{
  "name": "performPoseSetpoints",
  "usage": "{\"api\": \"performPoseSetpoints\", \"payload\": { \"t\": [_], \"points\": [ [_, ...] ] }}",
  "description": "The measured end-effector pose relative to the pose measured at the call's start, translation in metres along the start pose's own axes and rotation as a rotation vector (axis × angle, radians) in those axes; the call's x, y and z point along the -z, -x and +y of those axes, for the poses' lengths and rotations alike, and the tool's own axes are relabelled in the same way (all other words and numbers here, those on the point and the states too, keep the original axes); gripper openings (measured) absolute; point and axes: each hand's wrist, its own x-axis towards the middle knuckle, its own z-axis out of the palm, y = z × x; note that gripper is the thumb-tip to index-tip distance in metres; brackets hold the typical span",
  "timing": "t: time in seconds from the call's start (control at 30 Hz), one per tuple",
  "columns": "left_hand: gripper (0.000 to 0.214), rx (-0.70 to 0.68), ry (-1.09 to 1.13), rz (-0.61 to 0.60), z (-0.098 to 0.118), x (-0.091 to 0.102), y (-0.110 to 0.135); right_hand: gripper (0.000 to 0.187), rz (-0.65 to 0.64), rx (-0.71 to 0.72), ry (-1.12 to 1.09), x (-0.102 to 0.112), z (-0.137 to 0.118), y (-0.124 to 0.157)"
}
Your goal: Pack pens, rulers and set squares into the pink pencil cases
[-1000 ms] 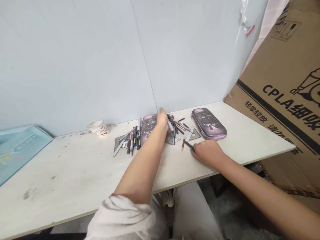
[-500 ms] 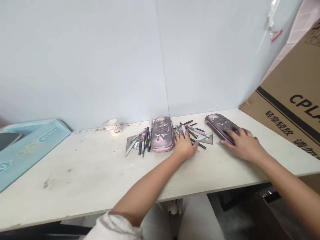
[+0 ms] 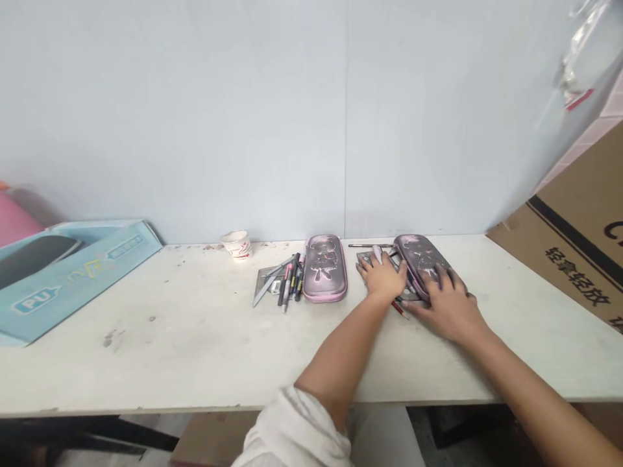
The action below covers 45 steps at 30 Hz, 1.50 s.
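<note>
My left hand (image 3: 382, 279) lies with fingers spread over a loose pile of pens, pencils and a grey ruler-like sheet (image 3: 364, 261), partly hidden beneath it. My right hand (image 3: 445, 308) grips the near end of a dark purple pencil case (image 3: 413, 250), thumb by its left edge and fingers across the top. This case touches the pile and covers part of it. A red pencil (image 3: 401, 311) pokes out between my hands. To the left, a matching closed pencil case (image 3: 325, 263) lies beside another bunch of pens (image 3: 289, 283) and grey rulers (image 3: 265, 288).
The white table (image 3: 195, 350) meets a pale wall behind. A paper cup (image 3: 237, 246) stands near the back. At the left sits a light-blue box (image 3: 82, 272) holding a dark object. A large brown carton (image 3: 574, 240) leans at the right end.
My left hand has slid right with the pens under it, opening a gap to the left case. The right case, under my right hand, has come closer and now overlaps the pile. The view has turned slightly.
</note>
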Motion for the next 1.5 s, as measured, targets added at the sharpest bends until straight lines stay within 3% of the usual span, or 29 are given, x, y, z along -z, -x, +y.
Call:
{"api": "performPoseSetpoints", "payload": {
  "t": [0.07,0.23,0.4,0.47,0.57,0.63,0.8,0.9,1.0,1.1,1.3,1.4,1.5],
  "points": [
    [0.073,-0.019,0.045,-0.039,0.007,-0.002,-0.001,0.083,0.012,0.016,0.014,-0.003,-0.003,0.002],
    [0.073,-0.1,0.129,-0.141,0.014,0.003,0.006,0.07,0.036,-0.007,0.052,-0.005,-0.001,-0.002],
    [0.062,-0.326,0.033,-0.065,-0.016,0.043,0.022,0.063,0.097,0.008,0.061,0.007,-0.012,-0.001],
    [0.055,-0.353,-0.045,0.012,-0.039,0.068,0.027,0.061,0.125,0.159,0.028,0.009,-0.027,0.007],
    [0.051,-0.27,-0.134,0.076,-0.076,0.1,0.033,0.055,0.085,0.535,-0.004,0.004,-0.047,0.02],
    [0.05,-0.249,-0.162,0.077,-0.096,0.114,0.038,0.051,0.075,0.645,0.007,-0.004,-0.051,0.02],
    [0.057,-0.178,-0.142,0.046,-0.117,0.118,0.051,0.048,0.125,0.475,0.02,-0.009,-0.048,-0.009],
    [0.061,-0.157,-0.104,0.042,-0.118,0.114,0.057,0.049,0.123,0.367,-0.122,0.0,-0.07,-0.023],
    [0.059,-0.23,-0.075,0.048,-0.117,0.109,0.06,0.05,0.055,0.286,-0.299,0.005,-0.105,-0.03],
    [0.056,-0.378,-0.038,0.009,-0.115,0.103,0.061,0.05,-0.047,0.138,-0.324,0.002,-0.124,-0.032],
    [0.049,-0.54,0.125,-0.096,-0.105,0.086,0.059,0.053,-0.01,-0.069,-0.307,-0.004,-0.107,-0.024],
    [0.052,-0.495,0.3,-0.1,-0.103,0.087,0.058,0.053,0.006,-0.087,-0.328,0.001,-0.104,-0.017],
    [0.067,-0.372,0.569,0.013,-0.104,0.1,0.055,0.051,0.098,-0.025,-0.42,0.009,-0.112,-0.01]
  ]
}}
